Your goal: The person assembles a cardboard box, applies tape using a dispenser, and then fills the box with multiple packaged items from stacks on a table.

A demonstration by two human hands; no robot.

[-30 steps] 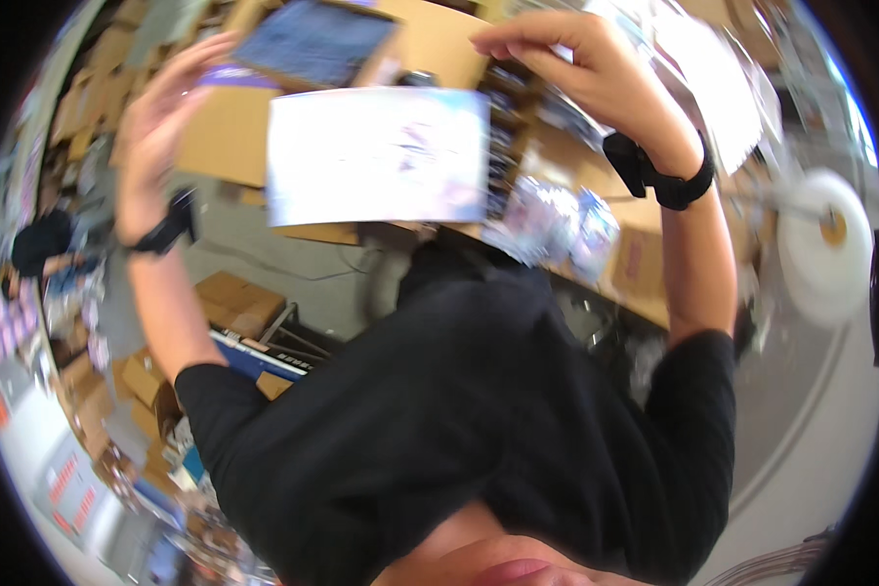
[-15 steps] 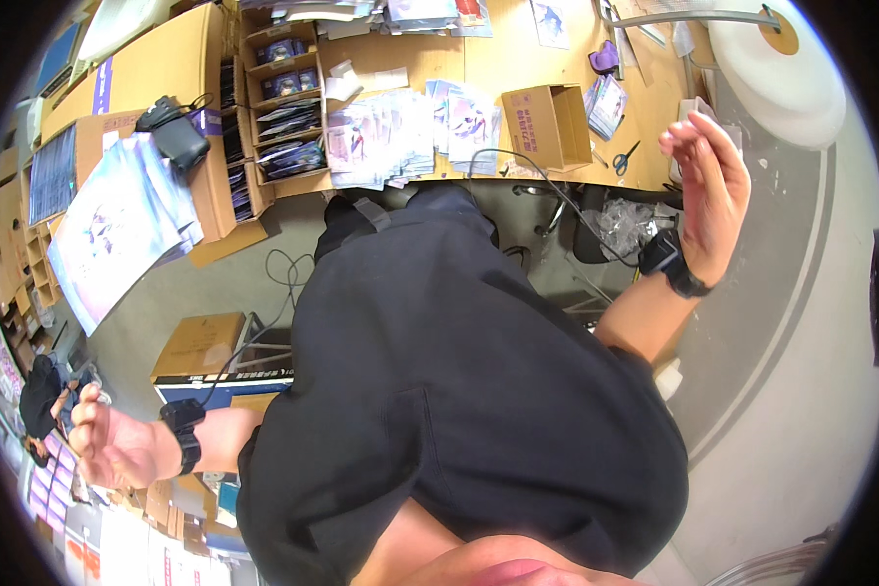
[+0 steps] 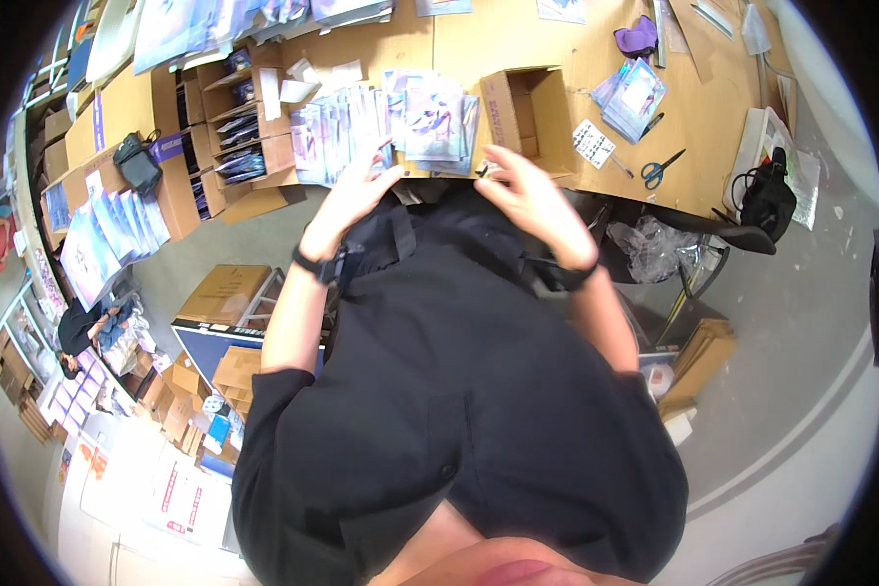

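Observation:
At the near edge of the table, my left hand reaches over the ends of a spread of thin printed packets. Its fingers are apart and hold nothing that I can see. My right hand is just in front of an open cardboard box, fingers loosely spread and holding nothing visible. Between the two hands lies a stack of clear-sleeved picture sheets in pale blue and purple. Whether either hand touches the packets or the box I cannot tell.
Right of the box lie a white printed card, more sleeved sheets and dark scissors. A divided cardboard box filled with packets stands at left. A black bag sits at the table's right end. Crumpled clear plastic is below.
Both hands have come in from wide out at the sides to the near table edge. The view has shifted, showing more of the table's right end.

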